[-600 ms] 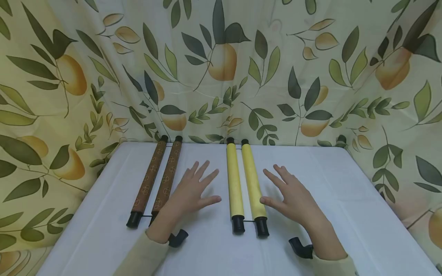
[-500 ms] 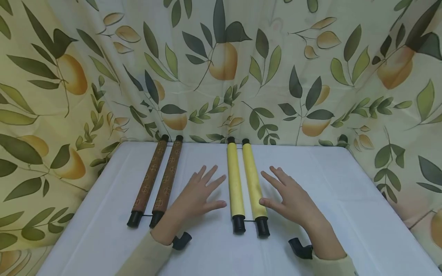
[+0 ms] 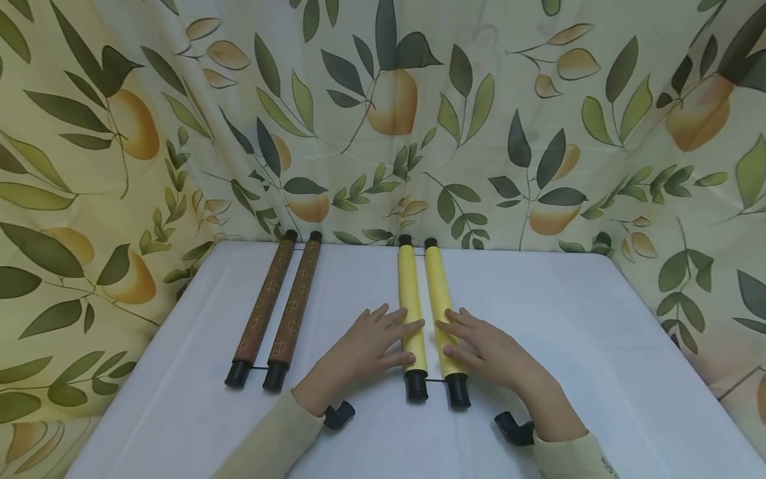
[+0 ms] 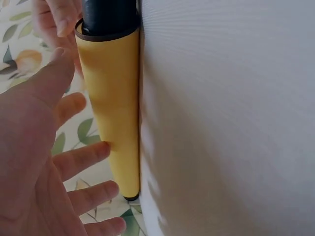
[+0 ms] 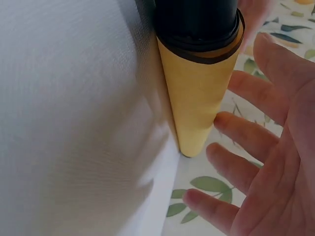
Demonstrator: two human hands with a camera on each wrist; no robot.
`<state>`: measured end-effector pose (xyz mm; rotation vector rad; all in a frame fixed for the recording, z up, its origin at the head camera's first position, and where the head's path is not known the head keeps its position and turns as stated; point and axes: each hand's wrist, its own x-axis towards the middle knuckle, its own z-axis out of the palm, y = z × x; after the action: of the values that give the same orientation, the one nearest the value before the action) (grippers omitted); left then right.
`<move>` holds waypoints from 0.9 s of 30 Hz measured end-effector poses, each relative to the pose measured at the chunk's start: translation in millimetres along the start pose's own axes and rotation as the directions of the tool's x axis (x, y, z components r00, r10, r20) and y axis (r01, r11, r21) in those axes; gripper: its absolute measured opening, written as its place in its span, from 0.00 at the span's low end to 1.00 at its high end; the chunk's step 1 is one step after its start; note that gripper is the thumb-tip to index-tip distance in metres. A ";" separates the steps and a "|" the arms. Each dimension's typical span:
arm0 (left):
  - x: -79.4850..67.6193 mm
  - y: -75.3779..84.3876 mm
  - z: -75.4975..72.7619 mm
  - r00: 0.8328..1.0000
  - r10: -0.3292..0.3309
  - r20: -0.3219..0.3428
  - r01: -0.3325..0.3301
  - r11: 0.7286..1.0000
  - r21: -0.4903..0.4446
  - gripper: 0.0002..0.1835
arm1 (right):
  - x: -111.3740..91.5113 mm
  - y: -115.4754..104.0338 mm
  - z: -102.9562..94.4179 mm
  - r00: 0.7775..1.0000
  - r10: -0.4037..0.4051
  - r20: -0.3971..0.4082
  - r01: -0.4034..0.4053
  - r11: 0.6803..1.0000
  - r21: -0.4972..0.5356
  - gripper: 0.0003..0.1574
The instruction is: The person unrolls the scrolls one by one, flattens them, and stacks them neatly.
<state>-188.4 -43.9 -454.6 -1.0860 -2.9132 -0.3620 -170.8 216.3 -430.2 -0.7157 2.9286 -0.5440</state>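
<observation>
A yellow scroll with black end knobs lies lengthwise on the table, its left roll [image 3: 409,279] and right roll [image 3: 439,279] side by side with a narrow strip between. My left hand [image 3: 371,342], fingers spread, overlaps the near half of the left roll. Over the right roll reach the straight fingers of my right hand [image 3: 495,352]. In the left wrist view, the fingertips of the left hand [image 4: 39,157] come right up to the yellow roll [image 4: 110,93]. The right wrist view has the right hand [image 5: 280,142] beside its yellow roll [image 5: 197,93], one fingertip at its edge.
To the left lies a brown patterned scroll, also in two rolls: left [image 3: 263,306] and right [image 3: 297,299]. The white-covered table [image 3: 556,299] ends at a curtain [image 3: 353,120] printed with fruit and leaves. Black curved pieces [image 3: 340,416] show beside both wrists.
My left hand has moved right, from the gap between the scrolls onto the left yellow roll. The right hand has lowered slightly toward the right roll. The view has shifted a little.
</observation>
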 end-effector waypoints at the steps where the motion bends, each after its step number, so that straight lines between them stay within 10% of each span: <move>1: 1.0 0.3 0.4 1.000 0.000 -0.001 0.000 1.000 0.006 0.32 | -0.2 0.7 -0.6 1.000 -0.003 0.000 0.003 1.000 -0.005 0.31; 27: 0.3 4.4 -2.1 0.999 0.040 -0.022 -0.040 0.999 0.028 0.26 | -4.6 6.4 -5.1 1.000 0.018 0.005 -0.018 0.999 -0.026 0.23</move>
<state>-185.9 -40.9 -451.6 -1.1271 -2.8634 -0.3294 -170.3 225.3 -427.7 -0.6923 2.9400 -0.5022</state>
